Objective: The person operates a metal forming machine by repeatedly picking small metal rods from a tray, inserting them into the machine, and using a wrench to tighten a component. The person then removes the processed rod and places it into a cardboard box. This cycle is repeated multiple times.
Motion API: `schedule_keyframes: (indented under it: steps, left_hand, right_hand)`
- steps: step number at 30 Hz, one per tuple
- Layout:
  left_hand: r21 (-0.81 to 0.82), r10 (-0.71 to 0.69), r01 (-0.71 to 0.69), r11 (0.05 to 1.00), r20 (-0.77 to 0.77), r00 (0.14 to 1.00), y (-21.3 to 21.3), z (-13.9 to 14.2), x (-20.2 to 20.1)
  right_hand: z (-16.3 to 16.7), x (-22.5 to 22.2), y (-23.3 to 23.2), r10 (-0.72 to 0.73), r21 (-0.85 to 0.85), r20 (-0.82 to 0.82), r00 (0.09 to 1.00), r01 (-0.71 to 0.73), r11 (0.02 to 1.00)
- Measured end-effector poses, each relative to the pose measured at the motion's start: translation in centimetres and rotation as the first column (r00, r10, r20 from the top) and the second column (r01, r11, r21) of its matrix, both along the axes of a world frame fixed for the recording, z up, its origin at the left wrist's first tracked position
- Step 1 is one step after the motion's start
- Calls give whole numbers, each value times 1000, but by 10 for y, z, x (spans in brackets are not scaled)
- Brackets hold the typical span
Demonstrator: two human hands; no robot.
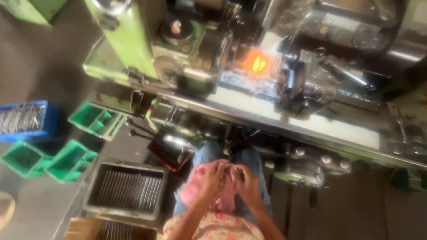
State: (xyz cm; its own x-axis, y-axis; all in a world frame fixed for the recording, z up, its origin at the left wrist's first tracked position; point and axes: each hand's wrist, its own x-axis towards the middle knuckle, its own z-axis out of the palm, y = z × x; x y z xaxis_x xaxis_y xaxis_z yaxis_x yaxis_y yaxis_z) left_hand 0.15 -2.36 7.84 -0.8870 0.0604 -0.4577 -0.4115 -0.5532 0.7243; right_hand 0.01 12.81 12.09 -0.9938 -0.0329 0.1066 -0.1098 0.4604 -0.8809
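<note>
Left hand (209,178) and right hand (246,180) meeting over the lap, both grips closing on a crumpled pink cloth (224,195) and something small and blurred, grey metal crate of thin rods (126,189) sitting left, green lathe-like machine (147,49) standing far.

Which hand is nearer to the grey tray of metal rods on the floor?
Left. The left hand is just right of the grey tray; the right hand is farther right, beyond it.

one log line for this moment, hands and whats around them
left hand: on pink cloth, fingers at small unclear item | right hand: same item | front: green machine | left: grey tray of metal rods
</note>
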Motion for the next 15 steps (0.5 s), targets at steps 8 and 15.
schedule_keyframes:
  steps: [8,15]
  left_hand:
    - [-824,-519,-266,501,-531,669,-20,105,10]
    - [-941,-928,-215,261,-306,215,-53,63,18]
  right_hand:
    - [-64,-1,24,420,-776,555,718,265,572]
    - [-110,14,55,876,-792,480,-52,405,458]
